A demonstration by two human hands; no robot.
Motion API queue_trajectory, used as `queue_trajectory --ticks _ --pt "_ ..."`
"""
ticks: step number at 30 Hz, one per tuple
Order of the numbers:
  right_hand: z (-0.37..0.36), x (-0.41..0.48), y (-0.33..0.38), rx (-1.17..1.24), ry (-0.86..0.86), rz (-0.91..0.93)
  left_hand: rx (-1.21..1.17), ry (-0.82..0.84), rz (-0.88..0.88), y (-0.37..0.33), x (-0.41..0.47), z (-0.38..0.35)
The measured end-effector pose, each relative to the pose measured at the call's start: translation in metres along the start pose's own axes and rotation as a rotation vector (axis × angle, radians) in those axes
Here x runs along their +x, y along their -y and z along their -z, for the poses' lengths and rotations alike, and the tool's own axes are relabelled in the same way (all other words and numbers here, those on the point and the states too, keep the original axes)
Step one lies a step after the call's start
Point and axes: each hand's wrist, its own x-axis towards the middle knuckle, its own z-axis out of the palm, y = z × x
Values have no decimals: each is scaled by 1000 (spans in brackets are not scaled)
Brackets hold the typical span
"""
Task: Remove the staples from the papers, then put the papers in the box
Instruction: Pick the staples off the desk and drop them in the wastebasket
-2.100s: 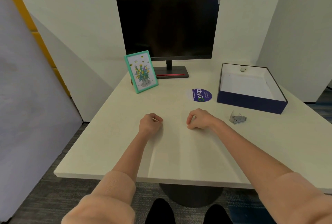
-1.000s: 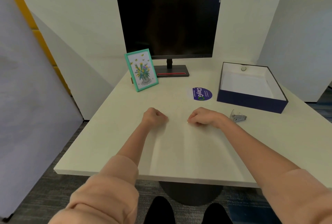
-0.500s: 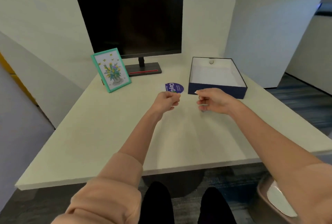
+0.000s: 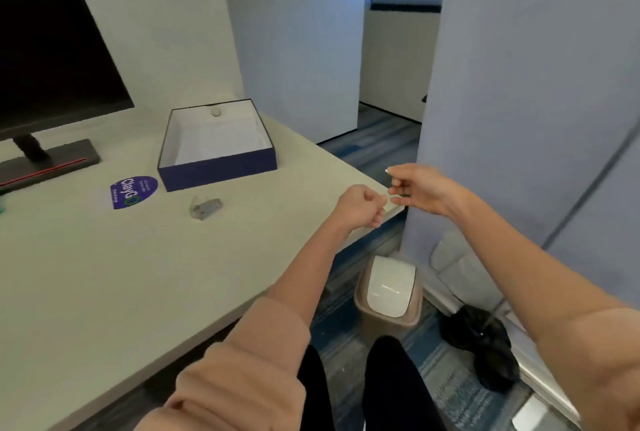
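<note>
The dark blue box (image 4: 221, 168) stands open on the white table (image 4: 104, 275), with white paper (image 4: 221, 143) lying flat inside it. A small metal staple remover (image 4: 206, 208) lies on the table in front of the box. My left hand (image 4: 362, 205) is a closed fist held above the table's right corner. Just past that corner, over the floor, my right hand (image 4: 419, 190) has its fingertips pinched together. I cannot see anything in either hand.
A beige bin with a white swing lid (image 4: 388, 292) stands on the floor below my hands. A black bag (image 4: 485, 337) lies beside it, against a grey partition (image 4: 536, 101). A monitor (image 4: 45, 50) and a purple sticker (image 4: 133, 191) are at the left.
Both hands have lifted off the table and swung right, to its right corner. My view has turned right too, so the bin shows and the picture frame has left the view.
</note>
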Motion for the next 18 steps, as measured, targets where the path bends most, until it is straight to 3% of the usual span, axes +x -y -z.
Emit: queue_trajectory --ticks 4,6,10,18 --pt "58 6 -45 94 -165 -66 125 334 120 21 27 -75" --pt "77 18 -78 91 -214 -126 207 398 223 49 45 -101" --pt "93 50 -156 32 -214 -275 323 289 363 121 85 -125" --pt "82 124 -288 -263 -156 -448 429 56 412 230 169 -141"
